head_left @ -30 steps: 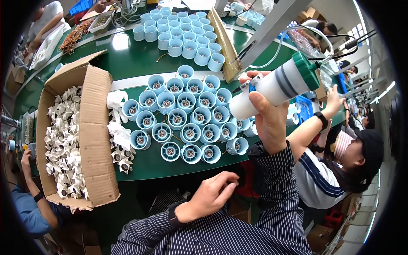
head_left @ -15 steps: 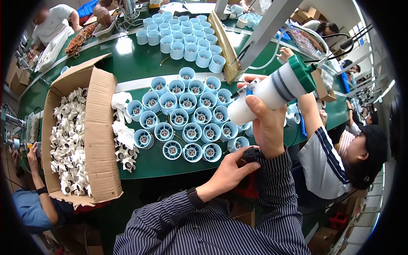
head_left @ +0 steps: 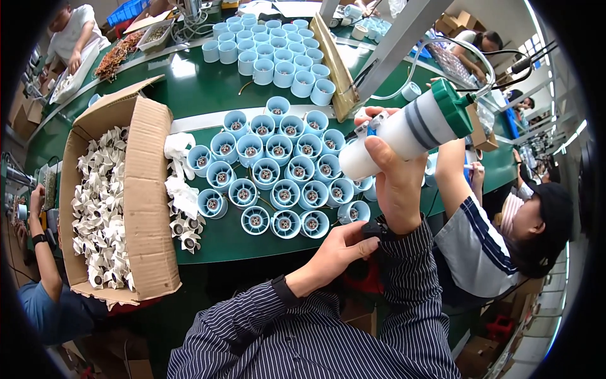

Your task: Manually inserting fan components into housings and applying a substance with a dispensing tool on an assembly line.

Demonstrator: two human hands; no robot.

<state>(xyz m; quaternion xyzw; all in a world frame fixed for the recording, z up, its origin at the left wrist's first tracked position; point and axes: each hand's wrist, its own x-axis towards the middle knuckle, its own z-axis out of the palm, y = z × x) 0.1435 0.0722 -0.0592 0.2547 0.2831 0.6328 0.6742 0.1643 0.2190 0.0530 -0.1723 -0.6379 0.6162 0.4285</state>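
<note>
My right hand [head_left: 399, 177] is wrapped round a thick white dispensing cartridge [head_left: 404, 134] with dark bands. Its green cap [head_left: 449, 110] points up to the right and joins a clear hose. The cartridge is held tilted above the bench, its narrower end toward the blue cups. My left hand [head_left: 334, 256] reaches across to my right wrist, with thumb and fingers closed on a small black wrist device [head_left: 372, 228]. Just beyond both hands stand several light blue round cups [head_left: 278, 149] with spoked metal-centred insides.
A cardboard box [head_left: 148, 208] of white fan impellers [head_left: 101, 208] stands at the left, with white gloves [head_left: 183, 196] beside it. More blue cups [head_left: 284, 69] fill the far bench by a wooden board [head_left: 334, 72]. A co-worker in a black cap [head_left: 546, 221] sits close at right.
My hands stay nearly in place; the cartridge shifts very slightly to the right. The co-worker at right has lowered a raised hand, and the one at lower left has moved an arm.
</note>
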